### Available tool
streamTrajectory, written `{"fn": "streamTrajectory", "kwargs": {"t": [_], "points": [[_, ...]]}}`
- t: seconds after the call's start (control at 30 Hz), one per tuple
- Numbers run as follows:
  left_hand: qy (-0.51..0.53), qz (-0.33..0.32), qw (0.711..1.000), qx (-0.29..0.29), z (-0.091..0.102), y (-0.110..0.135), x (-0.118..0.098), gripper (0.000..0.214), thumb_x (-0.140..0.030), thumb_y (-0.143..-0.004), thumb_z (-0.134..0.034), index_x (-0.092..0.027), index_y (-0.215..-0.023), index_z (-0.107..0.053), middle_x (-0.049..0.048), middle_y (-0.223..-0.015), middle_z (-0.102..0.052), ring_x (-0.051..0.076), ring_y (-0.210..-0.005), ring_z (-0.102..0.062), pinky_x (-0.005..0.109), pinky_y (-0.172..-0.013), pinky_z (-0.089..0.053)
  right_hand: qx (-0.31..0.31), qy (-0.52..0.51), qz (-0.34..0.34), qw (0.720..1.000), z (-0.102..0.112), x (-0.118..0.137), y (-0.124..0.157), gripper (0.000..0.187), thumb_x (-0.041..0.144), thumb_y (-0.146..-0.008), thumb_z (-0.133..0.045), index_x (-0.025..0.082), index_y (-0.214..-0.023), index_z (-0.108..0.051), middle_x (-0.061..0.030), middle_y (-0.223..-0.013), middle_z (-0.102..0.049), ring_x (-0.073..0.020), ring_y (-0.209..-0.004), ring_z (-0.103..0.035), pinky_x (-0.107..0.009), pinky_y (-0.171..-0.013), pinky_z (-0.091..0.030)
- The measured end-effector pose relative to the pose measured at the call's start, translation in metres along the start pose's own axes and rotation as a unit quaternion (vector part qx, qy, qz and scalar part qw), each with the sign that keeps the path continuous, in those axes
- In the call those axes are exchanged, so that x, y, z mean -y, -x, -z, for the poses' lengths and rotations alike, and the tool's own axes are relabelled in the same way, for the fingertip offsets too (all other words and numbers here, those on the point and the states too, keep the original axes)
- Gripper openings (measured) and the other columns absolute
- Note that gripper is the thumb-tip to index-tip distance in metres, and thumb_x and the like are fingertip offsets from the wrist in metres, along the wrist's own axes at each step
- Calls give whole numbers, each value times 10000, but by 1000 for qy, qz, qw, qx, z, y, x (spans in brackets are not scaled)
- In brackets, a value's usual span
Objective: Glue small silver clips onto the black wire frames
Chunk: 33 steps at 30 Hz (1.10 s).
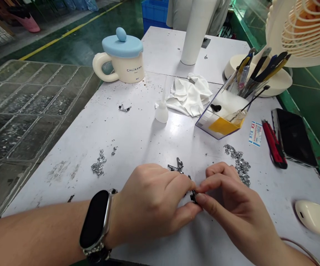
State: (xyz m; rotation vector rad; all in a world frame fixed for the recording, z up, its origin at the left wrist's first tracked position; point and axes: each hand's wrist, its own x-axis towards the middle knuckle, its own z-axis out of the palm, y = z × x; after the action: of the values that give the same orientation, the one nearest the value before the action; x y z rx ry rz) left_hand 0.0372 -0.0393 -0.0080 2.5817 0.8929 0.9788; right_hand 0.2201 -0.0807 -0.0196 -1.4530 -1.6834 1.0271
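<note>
My left hand pinches a small black metal part between thumb and fingers, low over the white table. From the other side, my right hand closes thumb and index finger at the same part; whether it also holds a tiny piece there is hidden by the fingertips. Just beyond my left fingers lie several similar black metal parts. A pile of small silver metal pieces is spread past my right hand. Another little heap of silver pieces lies to the left.
A lidded mug, a small squeeze bottle, crumpled white cloth and a tool holder stand farther back. At right are a red cutter, phone, cream case and fan. Compartment trays flank the left.
</note>
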Motion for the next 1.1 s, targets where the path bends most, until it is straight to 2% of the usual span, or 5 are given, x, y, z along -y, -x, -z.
{"fn": "streamTrajectory", "kwargs": {"t": [0.3,0.57,0.8,1.1], "points": [[8,-8,1000,3,-1,0,1,132,-250,-766,-629,-119,-752,-619,-4,-591,-628,124,-490,-562,256,-436,-399,3,9,7,1000,3,1,0,10,290,-829,-583,294,-823,-576,-9,-870,-474,-180,-933,-426,-372,-797,-354],[15,9,1000,9,-3,1,0,121,-242,-755,-638,-122,-762,-628,-9,-586,-628,117,-491,-560,245,-452,-410,6,40,18,999,3,2,-1,65,277,-836,-573,336,-860,-580,12,-853,-496,-175,-907,-427,-382,-785,-341],[14,11,1000,12,-1,-1,1,131,-260,-759,-635,-130,-761,-619,-10,-598,-635,109,-505,-564,232,-466,-411,4,40,18,999,6,3,-1,23,285,-834,-572,305,-829,-582,-1,-851,-496,-179,-892,-436,-382,-772,-350],[36,7,999,14,-2,2,1,147,-261,-743,-666,-124,-747,-613,-19,-596,-626,100,-489,-542,246,-464,-392,56,20,-15,998,11,4,-3,31,345,-810,-603,321,-791,-599,7,-854,-465,-179,-891,-435,-392,-794,-350]]}}
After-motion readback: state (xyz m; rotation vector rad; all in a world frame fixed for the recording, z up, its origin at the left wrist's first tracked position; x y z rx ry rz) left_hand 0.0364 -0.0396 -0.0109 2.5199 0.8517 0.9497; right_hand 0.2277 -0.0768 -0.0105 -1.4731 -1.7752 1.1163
